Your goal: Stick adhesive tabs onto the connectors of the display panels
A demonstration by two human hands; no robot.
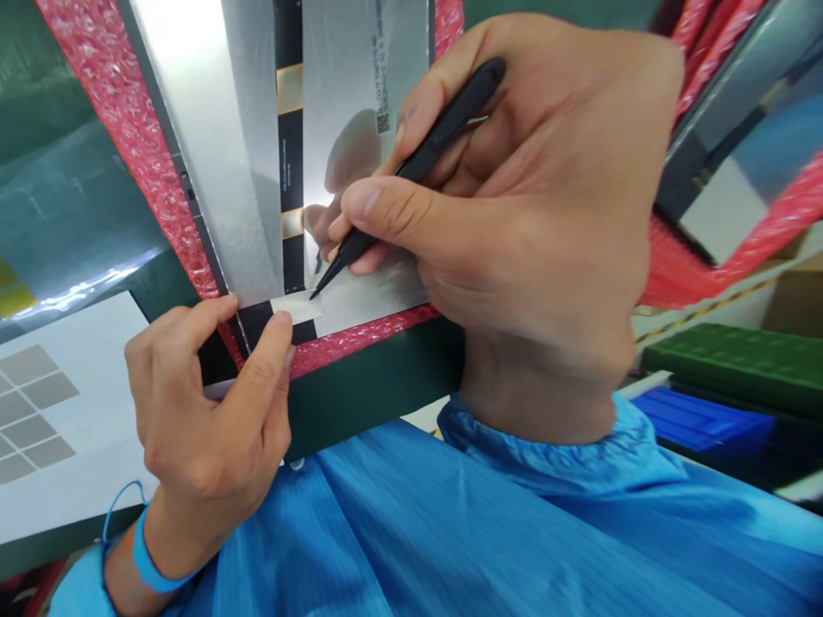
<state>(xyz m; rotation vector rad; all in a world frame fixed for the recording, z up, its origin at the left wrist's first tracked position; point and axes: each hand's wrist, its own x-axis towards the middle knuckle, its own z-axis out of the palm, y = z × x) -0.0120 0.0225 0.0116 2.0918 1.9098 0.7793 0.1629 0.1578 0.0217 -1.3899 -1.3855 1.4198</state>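
Observation:
Black tweezers (pixel 443 128) are held in my right hand (pixel 533 188), between thumb and fingers. Their tip touches or hovers just over a pale strip (pixel 296 307) at the near edge of a silvery panel (pixel 347 51). My left hand (pixel 212 403) has its fingers apart, the index fingertip at the panel's near left corner and the thumb tip beside the pale strip. Nothing shows in that hand. A dark band with printed marks (pixel 292 171) runs down the panel. Pink bubble wrap (pixel 129 111) lies under the panel.
A white sheet with grey squares (pixel 96 343) lies at the left. Another panel (pixel 726 206) on pink wrap stands at the right. Further down are a green tray (pixel 739 360) and a blue bin (pixel 700 420). The dark green table edge (pixel 379 386) is in front.

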